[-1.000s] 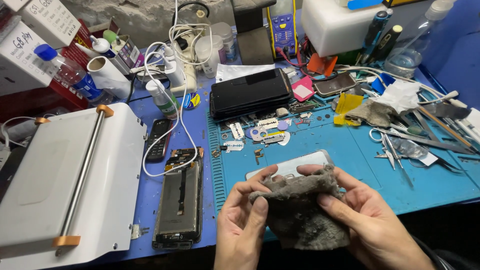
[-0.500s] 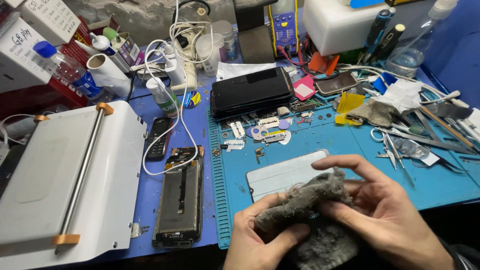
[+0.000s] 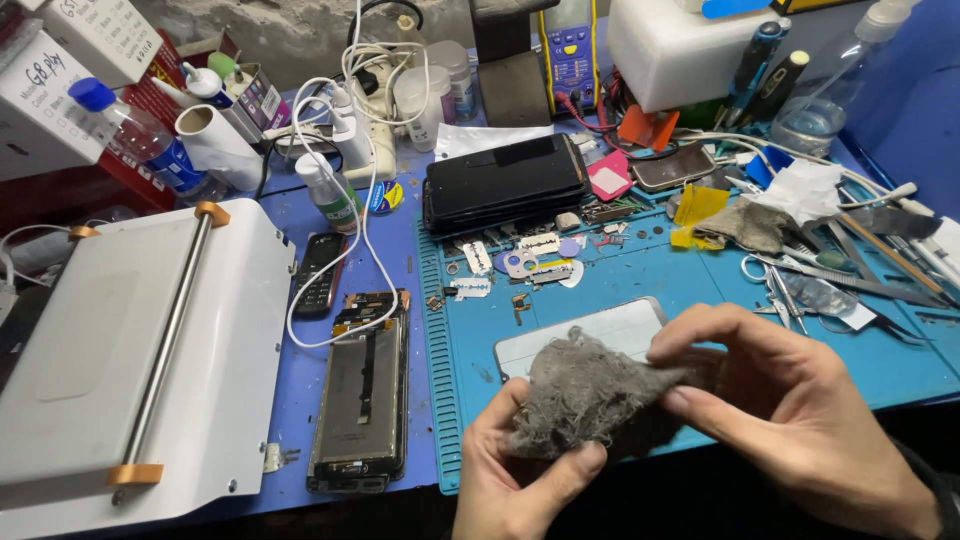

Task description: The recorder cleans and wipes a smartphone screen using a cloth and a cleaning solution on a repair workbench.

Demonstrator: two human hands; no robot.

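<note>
A frayed grey cloth wad (image 3: 590, 392) is pinched between the left hand (image 3: 515, 475) and right hand (image 3: 800, 420), near the blue work mat's (image 3: 700, 290) front edge. White labelled boxes (image 3: 60, 70) are stacked far left; a white roll (image 3: 215, 145) is stood beside them.

The blue-topped workbench (image 3: 300, 385) carries a ribbed blue silicone work mat (image 3: 700, 330), a flat white machine (image 3: 130, 360), an opened black phone (image 3: 362, 400) and stacked dark phones (image 3: 505, 180).

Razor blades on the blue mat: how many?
3 razor blades: one at the left, one to its right below the stacked phones, one lower left. More may hide among the small parts.
</note>
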